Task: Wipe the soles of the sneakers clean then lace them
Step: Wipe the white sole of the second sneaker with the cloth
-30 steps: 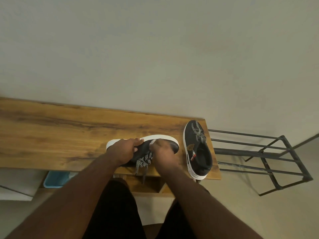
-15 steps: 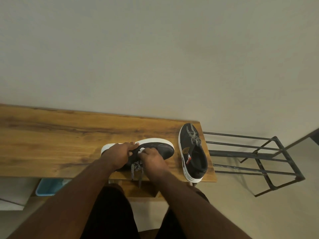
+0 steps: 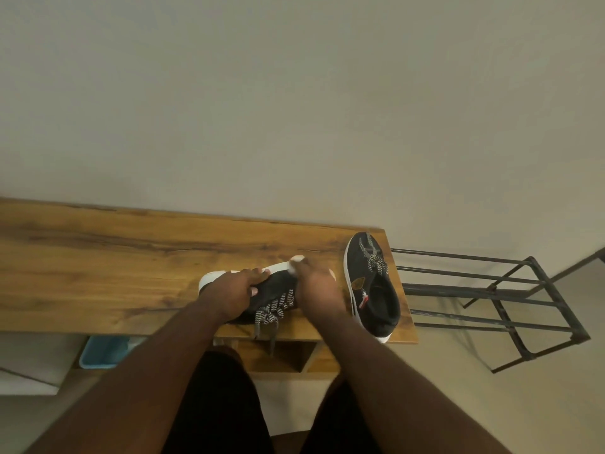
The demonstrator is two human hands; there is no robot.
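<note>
Moved: right hand [image 3: 316, 286] has slid its white wipe [image 3: 296, 261] further along the sole toward the toe.
Sneaker in work: near sneaker [image 3: 271, 290] lies on its side near the worktop's front edge, white sole [image 3: 278, 266] facing away, probably so the rim can be rubbed.
Left hand: left hand [image 3: 234, 290] grips the heel end, likely steadying it.
Right hand: fingers curled, pinching the wipe.
Second sneaker: second sneaker [image 3: 371, 283] stands upright at the worktop's [image 3: 98, 257] right end.
Laces: laces [image 3: 273, 311] dangle over the front edge.

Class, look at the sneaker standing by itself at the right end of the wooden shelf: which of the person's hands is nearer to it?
Right. The right hand works just beside the lone sneaker, wiping the other sneaker. The left hand grips that shoe farther left.
</note>
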